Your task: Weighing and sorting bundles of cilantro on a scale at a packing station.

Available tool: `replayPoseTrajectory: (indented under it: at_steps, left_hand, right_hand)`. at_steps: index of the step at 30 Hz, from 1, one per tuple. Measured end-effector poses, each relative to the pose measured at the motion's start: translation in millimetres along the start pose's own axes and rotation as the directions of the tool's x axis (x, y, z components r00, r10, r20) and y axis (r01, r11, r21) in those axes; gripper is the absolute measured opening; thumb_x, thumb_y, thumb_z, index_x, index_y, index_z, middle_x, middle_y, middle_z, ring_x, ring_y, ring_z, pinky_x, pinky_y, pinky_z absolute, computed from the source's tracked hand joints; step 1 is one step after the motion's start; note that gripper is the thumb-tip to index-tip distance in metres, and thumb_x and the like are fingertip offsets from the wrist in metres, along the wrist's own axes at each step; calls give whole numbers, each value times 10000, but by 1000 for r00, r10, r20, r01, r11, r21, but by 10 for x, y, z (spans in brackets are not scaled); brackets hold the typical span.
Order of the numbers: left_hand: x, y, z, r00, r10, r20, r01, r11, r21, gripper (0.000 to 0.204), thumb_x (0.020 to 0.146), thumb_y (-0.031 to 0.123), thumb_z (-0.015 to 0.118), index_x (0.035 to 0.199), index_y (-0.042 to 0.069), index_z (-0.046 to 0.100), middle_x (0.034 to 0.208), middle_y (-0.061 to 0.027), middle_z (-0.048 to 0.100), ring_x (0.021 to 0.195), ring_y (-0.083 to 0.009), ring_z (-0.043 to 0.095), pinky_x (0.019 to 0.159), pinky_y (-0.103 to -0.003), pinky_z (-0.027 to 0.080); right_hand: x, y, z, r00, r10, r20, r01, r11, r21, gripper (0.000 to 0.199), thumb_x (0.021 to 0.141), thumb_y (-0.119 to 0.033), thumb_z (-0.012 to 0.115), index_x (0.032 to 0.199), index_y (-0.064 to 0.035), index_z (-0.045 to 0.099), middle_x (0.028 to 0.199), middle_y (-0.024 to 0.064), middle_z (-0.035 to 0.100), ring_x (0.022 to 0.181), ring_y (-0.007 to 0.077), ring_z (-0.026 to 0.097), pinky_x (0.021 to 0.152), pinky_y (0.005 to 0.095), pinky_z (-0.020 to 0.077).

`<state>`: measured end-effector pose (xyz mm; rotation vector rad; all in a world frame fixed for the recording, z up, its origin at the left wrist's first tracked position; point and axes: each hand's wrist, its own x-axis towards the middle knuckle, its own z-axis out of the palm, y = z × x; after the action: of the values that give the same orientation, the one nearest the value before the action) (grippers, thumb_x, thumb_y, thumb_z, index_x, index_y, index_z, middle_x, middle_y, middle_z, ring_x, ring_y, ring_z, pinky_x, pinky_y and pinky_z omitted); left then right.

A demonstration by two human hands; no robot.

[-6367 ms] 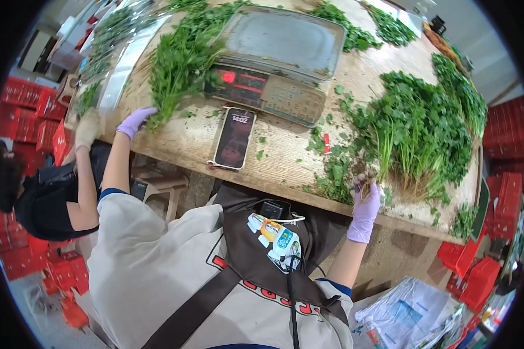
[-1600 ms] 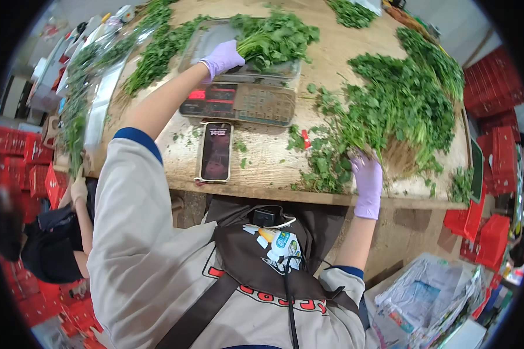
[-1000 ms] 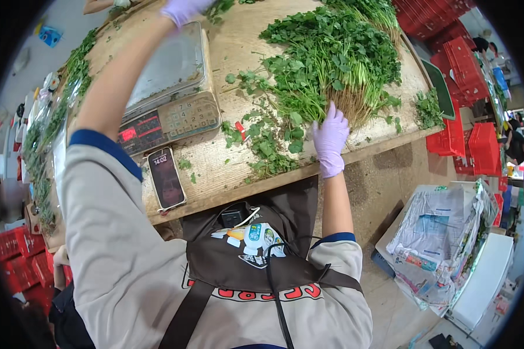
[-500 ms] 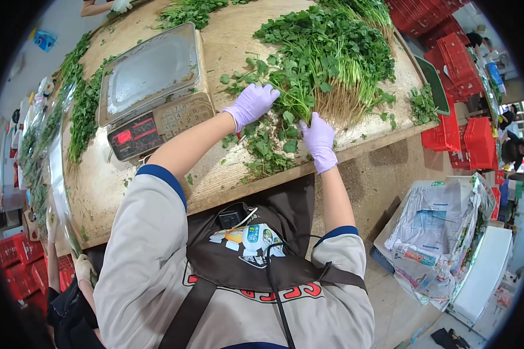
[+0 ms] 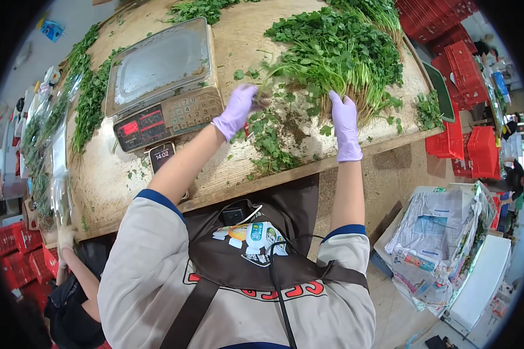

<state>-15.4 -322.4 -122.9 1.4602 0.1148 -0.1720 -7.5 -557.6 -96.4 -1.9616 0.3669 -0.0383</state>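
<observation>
A big pile of leafy green herbs, coriander by its look, lies on the wooden table with pale stems and brown roots toward me. My right hand, in a purple glove, is closed at the near root end of the pile, on the stems of a coriander bunch; its fingertips are partly hidden. Left of it, my left hand, gloved alike, is closed above the table. Blurred thin scraps show at its fingertips, too smeared to name. Loose leaves and dark soil crumbs lie between my hands.
A scale with a metal pan stands left, a phone by its near edge. More greens line the table's left side. A co-worker's arm is lower left. Red crates and a paper-lined box stand right.
My left hand has drawn left and slightly down from the leaves. My right hand has moved right and up along the root ends. The phone beside the scale has come into view.
</observation>
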Motion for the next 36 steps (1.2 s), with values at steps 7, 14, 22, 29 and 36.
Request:
replayPoseTrajectory:
  at_steps: [7,14,22,29,36]
  left_hand:
    - [-169,-158,271,868,-376,325,497,649,-576,272,919,287,475,1024,39,514,869,-86,617,765,-217,611,712,-390,517]
    - [-79,-286,82,913,-320,251,406,676,-614,155,913,231,502,973,92,534,775,-10,570,732,-156,593,709,-360,518]
    - [-304,-308,206,942,-322,98,309,713,-630,218,909,248,508,978,49,562,863,-49,621,802,-188,618,745,-336,521]
    - [-418,-337,547,938,-236,254,344,718,-605,298,808,260,668,972,15,628,822,-46,650,689,-123,609,624,-260,493]
    - [-295,-315,522,955,-246,166,285,915,-284,162,731,102,691,828,-22,651,771,-52,647,652,-114,590,602,-245,470]
  right_hand:
    - [-327,-406,518,848,14,530,300,813,-499,604,861,-544,401,983,24,565,918,187,617,822,308,596,771,397,462]
    - [432,300,481,958,-213,-194,-125,300,-946,522,857,-527,451,882,-18,561,790,207,623,763,276,632,650,399,498]
    - [-207,237,217,846,-528,76,352,445,-824,239,880,-280,507,764,-73,539,530,87,577,478,276,590,437,370,446]
    - [-1119,142,322,729,-645,231,559,365,-745,236,804,-266,612,768,-49,527,835,191,561,654,272,583,455,383,402]
    - [-735,514,354,872,298,388,-489,502,713,423,777,-281,677,1083,-51,499,955,87,563,724,175,575,552,285,490]
